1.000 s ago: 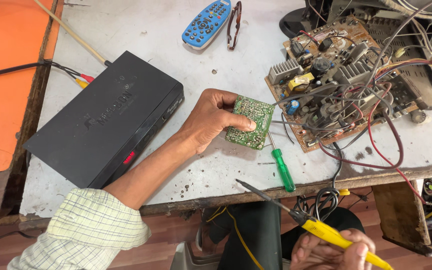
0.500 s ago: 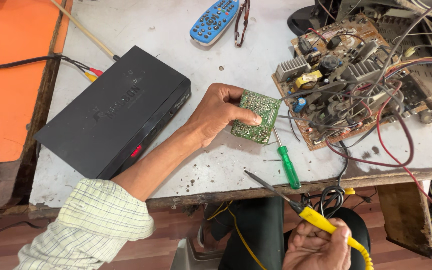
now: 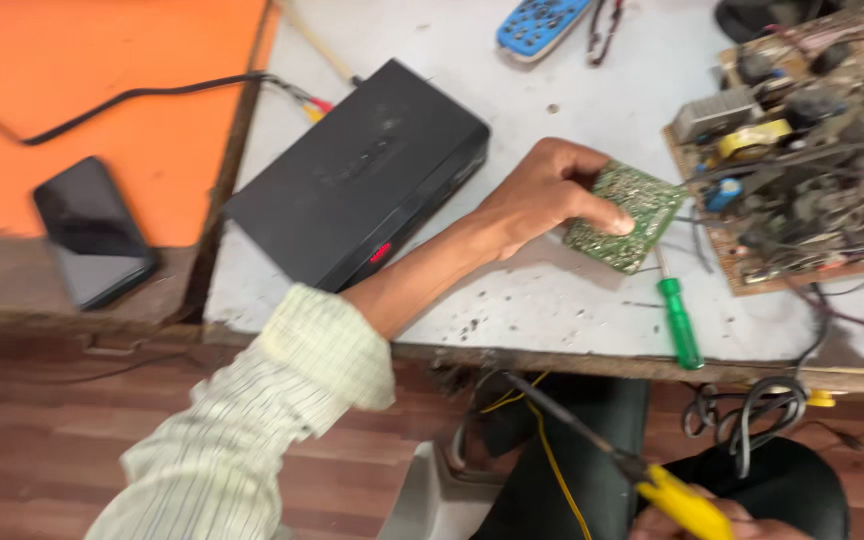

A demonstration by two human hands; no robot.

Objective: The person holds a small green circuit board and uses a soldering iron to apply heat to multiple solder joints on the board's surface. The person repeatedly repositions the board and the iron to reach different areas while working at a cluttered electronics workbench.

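- Head view, left side: left hand [image 3: 542,195] reaches across the grey counter [image 3: 552,300] and holds a small green circuit board [image 3: 624,215] tilted up on its edge. Its fingers [image 3: 602,213] are curled over the top of the board, with the thumb pressed on the face.
- Green-handled screwdriver [image 3: 679,318] lies on the counter just below the board, near the front edge.
- Black flat box [image 3: 362,170] sits left of the hand, with a cable plugged in at its far end.
- Large circuit board [image 3: 802,160], crowded with parts and wires, lies just right of the small one.
- Blue remote control [image 3: 542,22] lies at the far edge of the counter.
- Dark phone [image 3: 87,235] rests on the lower surface to the left, beside an orange sheet [image 3: 102,90].
- Head view, bottom: right hand [image 3: 732,520] is mostly cut off by the frame; it grips a yellow-handled soldering iron [image 3: 642,470] below the counter, tip pointing up and left. How its fingers lie cannot be told.
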